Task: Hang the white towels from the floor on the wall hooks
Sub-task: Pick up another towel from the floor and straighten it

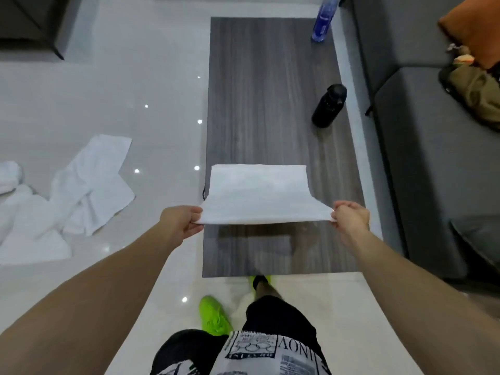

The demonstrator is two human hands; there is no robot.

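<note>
A white towel is stretched flat above the near half of a dark wood-grain table. My left hand pinches its near left corner and my right hand pinches its near right corner. The towel's far edge lies on or just over the tabletop; I cannot tell which. More white towels lie crumpled on the glossy tiled floor at the left, with another heap toward the left edge. No wall hooks are in view.
A black bottle stands on the table's right side and a blue bottle at its far right corner. A grey sofa with an orange cushion and an olive bag runs along the right. Dark furniture fills the top left corner.
</note>
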